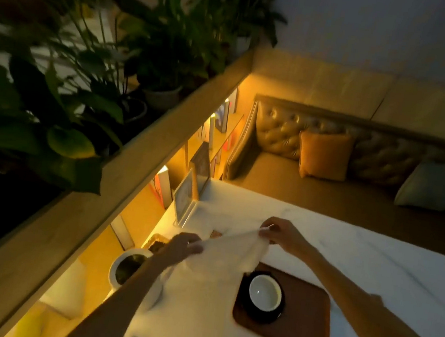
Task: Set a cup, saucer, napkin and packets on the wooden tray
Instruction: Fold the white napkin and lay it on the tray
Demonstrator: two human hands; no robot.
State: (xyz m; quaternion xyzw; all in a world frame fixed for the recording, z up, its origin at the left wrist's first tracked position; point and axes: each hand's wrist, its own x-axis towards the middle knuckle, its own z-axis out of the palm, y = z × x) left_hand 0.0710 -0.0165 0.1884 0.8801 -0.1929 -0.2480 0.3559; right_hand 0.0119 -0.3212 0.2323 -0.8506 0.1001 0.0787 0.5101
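Observation:
A wooden tray [306, 318] lies on the white table. On its left part stands a white cup [265, 292] on a dark saucer [256, 314]. Above the table, left of the tray, a white napkin [221, 258] hangs spread out. My left hand [182, 247] pinches its near corner and my right hand [280, 235] pinches its far corner. The napkin's lower edge overlaps the tray's left corner. A small brown packet [216, 234] peeks out behind the napkin; I cannot tell what else lies there.
A white pot with a dark plant [130, 269] stands under my left forearm. A framed stand [184, 197] sits at the table's far left corner. A lit bookshelf runs along the left, a tufted sofa with cushions [323, 155] behind the table.

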